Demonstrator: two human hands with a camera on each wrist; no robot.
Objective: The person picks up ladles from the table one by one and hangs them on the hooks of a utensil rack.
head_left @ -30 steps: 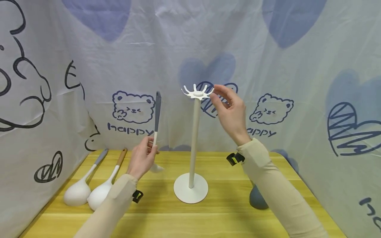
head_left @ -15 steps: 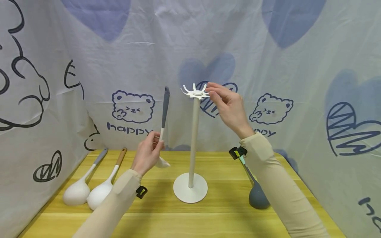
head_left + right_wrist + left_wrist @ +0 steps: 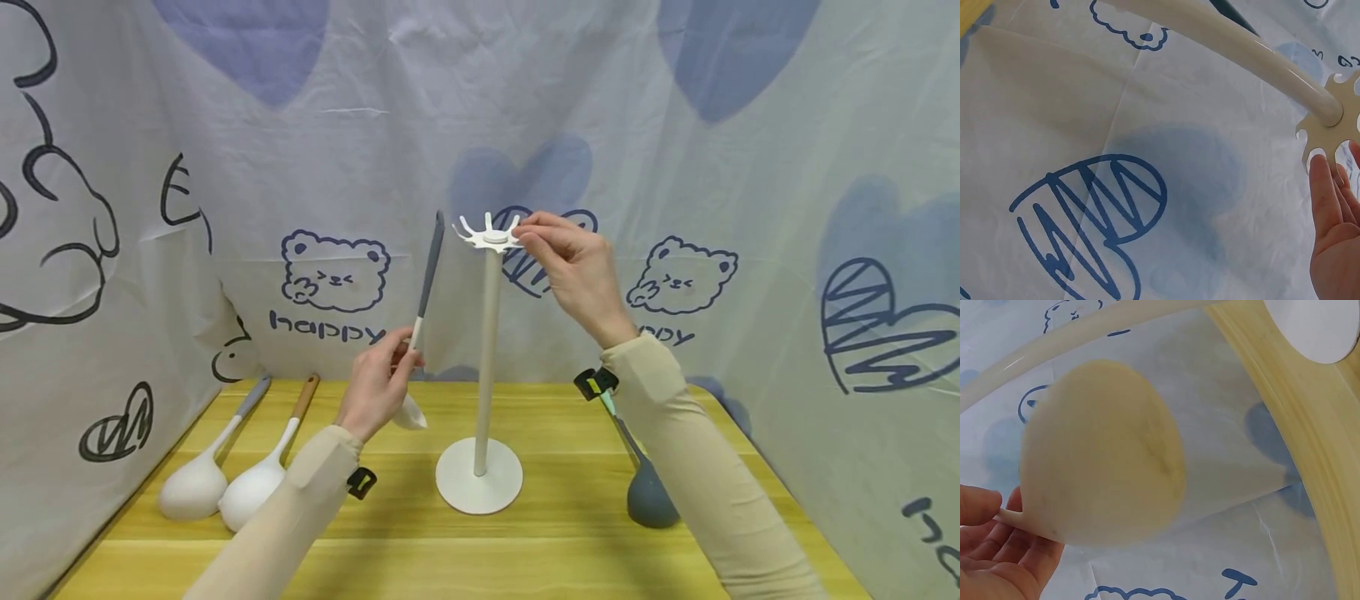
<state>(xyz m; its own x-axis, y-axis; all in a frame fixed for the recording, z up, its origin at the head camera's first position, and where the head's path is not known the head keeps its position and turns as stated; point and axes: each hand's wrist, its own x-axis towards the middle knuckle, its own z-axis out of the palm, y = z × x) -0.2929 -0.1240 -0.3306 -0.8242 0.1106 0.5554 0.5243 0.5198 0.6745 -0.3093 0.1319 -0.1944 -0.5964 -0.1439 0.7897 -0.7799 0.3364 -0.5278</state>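
Observation:
In the head view my left hand (image 3: 377, 383) pinches the white shaft of a long utensil (image 3: 431, 267). Its grey handle points up, leaning slightly right, left of the stand and apart from it. The left wrist view shows its broad, rounded white head (image 3: 1104, 456) beyond the fingers; whether it is flat or hollow I cannot tell. A white utensil stand (image 3: 487, 358) rises upright from a round base, with a ring of hooks on top. At the right side of that ring, my right hand (image 3: 573, 271) pinches a hook, and its fingertips partly hide it.
Two white ladles lie at the table's left, one with a grey handle (image 3: 193, 487) and one with a brown handle (image 3: 251, 492). A dark ladle (image 3: 651, 496) lies at the right, partly behind the right forearm. Printed cloth (image 3: 420, 125) surrounds the wooden table (image 3: 420, 558).
My left hand has carried the grey-handled utensil rightward and slightly up, closer to the stand. My right hand has shifted left, its fingertips now on a hook.

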